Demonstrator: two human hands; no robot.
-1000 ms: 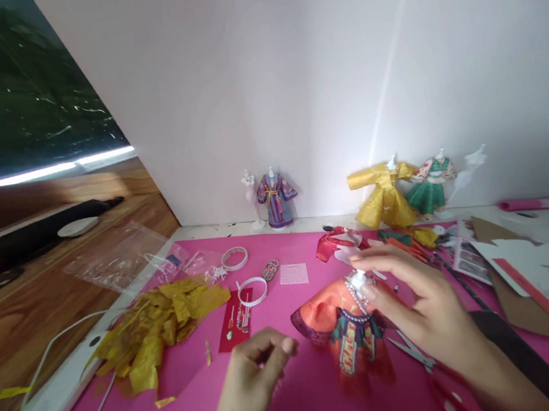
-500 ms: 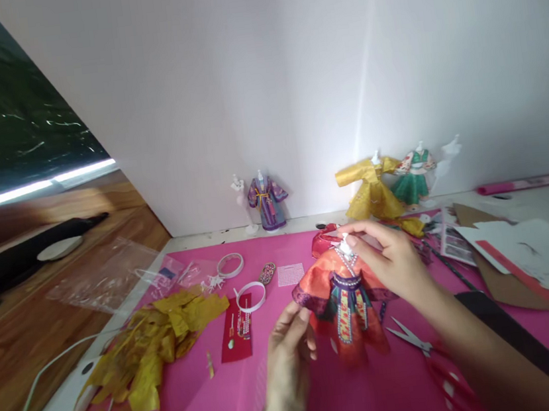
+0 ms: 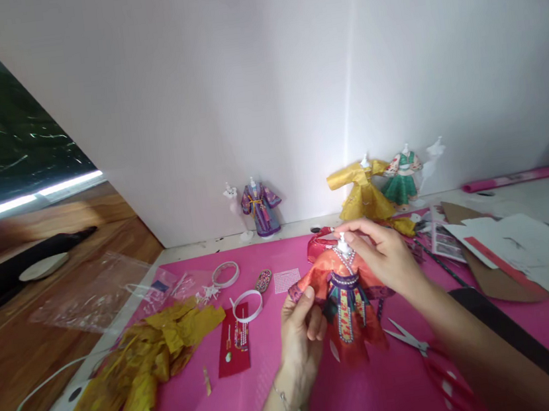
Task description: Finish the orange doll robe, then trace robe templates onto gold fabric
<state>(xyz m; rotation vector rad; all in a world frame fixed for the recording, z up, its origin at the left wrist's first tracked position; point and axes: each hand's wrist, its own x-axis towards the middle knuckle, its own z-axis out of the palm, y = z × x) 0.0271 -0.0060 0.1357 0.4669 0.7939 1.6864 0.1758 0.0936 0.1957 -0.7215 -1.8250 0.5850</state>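
Note:
A small dress form [image 3: 343,245] wears an orange-red doll dress [image 3: 350,313] with wide sleeves, a dark purple waistband and pearl-edged hanging strips. My left hand [image 3: 303,325] pinches the dress's sleeve on the left side, thumb on top. At the neck, my right hand [image 3: 377,251] grips the white dress form between thumb and fingers. Behind the hands lies shiny red material [image 3: 318,245], partly covered. Scissors with red handles [image 3: 425,350] rest open on the pink mat [image 3: 279,405], below my right forearm.
Crumpled yellow fabric [image 3: 166,345], tape rolls [image 3: 247,306], a red card [image 3: 233,350] and a sheet of pearls [image 3: 287,280] lie left. Dressed forms in purple [image 3: 262,210], yellow [image 3: 363,191] and green [image 3: 402,183] stand along the wall. Papers and cardboard [image 3: 510,290] lie right.
My left hand has moved right and up and now holds the sleeve further in, with the sleeve edge folded. My right hand keeps its hold at the neck. The view has shifted slightly.

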